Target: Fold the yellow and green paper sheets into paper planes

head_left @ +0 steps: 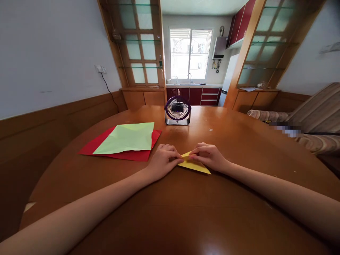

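A piece of folded yellow paper (196,166) is at the middle of the brown table (186,219), one pointed corner towards the lower right. My left hand (165,158) pinches its left end between thumb and fingers. On the upper edge, my right hand (208,156) is closed with its fingertips gripping the paper. Parts of the paper's top are hidden behind the fingers. To the left of my left hand lies a light green sheet (127,138) on top of a red sheet (132,156), both creased.
A small purple desk fan (177,110) stands at the table's far side, beyond my hands. At the right is a striped armchair (316,109). Glass-shelved cabinets (140,42) flank the kitchen opening, and a wall socket (100,69) with a cable is at left.
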`<state>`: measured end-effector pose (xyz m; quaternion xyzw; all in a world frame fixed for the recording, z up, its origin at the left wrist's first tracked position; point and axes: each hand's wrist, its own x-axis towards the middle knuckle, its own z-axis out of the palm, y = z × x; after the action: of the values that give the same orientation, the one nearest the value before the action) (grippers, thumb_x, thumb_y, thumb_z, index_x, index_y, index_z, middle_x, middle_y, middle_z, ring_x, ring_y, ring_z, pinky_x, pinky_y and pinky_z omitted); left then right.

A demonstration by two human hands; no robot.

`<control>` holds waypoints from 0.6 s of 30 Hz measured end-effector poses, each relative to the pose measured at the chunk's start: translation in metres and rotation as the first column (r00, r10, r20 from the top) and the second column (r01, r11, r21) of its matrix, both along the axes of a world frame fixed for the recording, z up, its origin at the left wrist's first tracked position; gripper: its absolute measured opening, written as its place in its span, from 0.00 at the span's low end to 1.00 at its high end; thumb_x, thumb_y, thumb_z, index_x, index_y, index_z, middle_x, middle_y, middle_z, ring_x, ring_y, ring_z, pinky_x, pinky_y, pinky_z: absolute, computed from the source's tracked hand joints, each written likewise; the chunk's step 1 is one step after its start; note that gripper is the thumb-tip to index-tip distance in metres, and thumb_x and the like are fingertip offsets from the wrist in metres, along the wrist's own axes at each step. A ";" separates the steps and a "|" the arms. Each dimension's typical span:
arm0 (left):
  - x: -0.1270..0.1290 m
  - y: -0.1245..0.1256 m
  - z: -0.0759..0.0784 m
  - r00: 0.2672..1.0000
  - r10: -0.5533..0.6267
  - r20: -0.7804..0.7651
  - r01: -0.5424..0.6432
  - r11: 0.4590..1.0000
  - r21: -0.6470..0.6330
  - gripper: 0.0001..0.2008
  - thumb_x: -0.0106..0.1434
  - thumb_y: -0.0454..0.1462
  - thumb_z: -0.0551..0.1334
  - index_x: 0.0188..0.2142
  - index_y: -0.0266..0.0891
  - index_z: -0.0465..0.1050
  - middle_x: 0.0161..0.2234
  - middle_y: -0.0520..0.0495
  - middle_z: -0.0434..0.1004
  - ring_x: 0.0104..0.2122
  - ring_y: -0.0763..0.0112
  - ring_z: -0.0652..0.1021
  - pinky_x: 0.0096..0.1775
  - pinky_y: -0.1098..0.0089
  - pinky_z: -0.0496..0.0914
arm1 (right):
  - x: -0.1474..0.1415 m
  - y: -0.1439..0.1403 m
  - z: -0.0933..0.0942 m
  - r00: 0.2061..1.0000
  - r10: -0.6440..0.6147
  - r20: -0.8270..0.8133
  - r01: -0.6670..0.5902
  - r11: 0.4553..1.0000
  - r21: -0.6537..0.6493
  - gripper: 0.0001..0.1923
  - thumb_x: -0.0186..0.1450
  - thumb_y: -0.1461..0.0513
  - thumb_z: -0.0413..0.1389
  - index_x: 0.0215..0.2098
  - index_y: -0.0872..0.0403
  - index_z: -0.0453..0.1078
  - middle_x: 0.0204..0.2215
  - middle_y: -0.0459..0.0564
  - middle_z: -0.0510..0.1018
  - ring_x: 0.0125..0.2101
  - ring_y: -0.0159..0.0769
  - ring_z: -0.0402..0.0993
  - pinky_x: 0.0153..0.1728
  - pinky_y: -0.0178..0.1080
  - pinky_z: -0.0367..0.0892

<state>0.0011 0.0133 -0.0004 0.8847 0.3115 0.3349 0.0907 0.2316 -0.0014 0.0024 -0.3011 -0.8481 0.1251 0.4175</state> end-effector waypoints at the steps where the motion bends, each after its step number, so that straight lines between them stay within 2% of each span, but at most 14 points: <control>1: 0.000 0.001 0.000 1.000 0.005 0.002 -0.005 1.000 -0.006 0.07 0.63 0.41 0.64 0.31 0.43 0.79 0.30 0.51 0.76 0.35 0.68 0.74 0.43 0.63 0.61 | 0.000 0.000 0.000 1.000 -0.009 0.000 0.009 0.999 -0.031 0.14 0.64 0.52 0.59 0.33 0.54 0.77 0.26 0.48 0.76 0.28 0.32 0.69 0.31 0.36 0.65; 6: -0.001 0.002 0.001 1.000 0.020 0.001 -0.020 0.999 -0.028 0.07 0.64 0.40 0.64 0.32 0.43 0.79 0.31 0.51 0.76 0.35 0.67 0.74 0.41 0.63 0.62 | -0.001 0.001 0.001 0.998 0.000 0.061 0.008 0.993 -0.122 0.17 0.62 0.49 0.60 0.30 0.55 0.77 0.25 0.47 0.72 0.27 0.31 0.65 0.29 0.36 0.62; 11: 0.001 -0.003 0.003 1.000 -0.017 -0.005 0.017 0.999 0.030 0.07 0.64 0.39 0.63 0.32 0.43 0.78 0.31 0.51 0.77 0.36 0.67 0.74 0.43 0.62 0.61 | 0.000 0.001 0.001 0.998 0.017 0.056 -0.013 0.997 -0.072 0.18 0.65 0.49 0.57 0.28 0.53 0.78 0.23 0.46 0.71 0.27 0.31 0.63 0.31 0.38 0.60; 14: 0.002 -0.005 0.005 1.000 -0.028 0.009 0.027 0.999 0.017 0.05 0.63 0.39 0.65 0.31 0.42 0.78 0.30 0.52 0.76 0.35 0.68 0.73 0.44 0.63 0.61 | 0.001 0.000 0.000 0.999 0.027 0.027 -0.026 0.999 -0.043 0.18 0.65 0.49 0.58 0.26 0.53 0.78 0.22 0.46 0.70 0.26 0.31 0.62 0.30 0.38 0.59; 18: -0.002 0.000 0.006 0.995 0.015 0.094 -0.011 0.999 -0.045 0.06 0.62 0.39 0.65 0.30 0.41 0.78 0.29 0.51 0.76 0.34 0.68 0.73 0.42 0.63 0.63 | 0.003 0.000 0.001 0.999 -0.017 -0.033 0.014 0.994 -0.109 0.19 0.64 0.50 0.58 0.24 0.54 0.76 0.21 0.45 0.66 0.26 0.31 0.60 0.28 0.36 0.58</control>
<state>-0.0014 0.0128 0.0061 0.8636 0.3199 0.3698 0.1230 0.2343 -0.0010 0.0029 -0.3278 -0.8306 0.1731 0.4156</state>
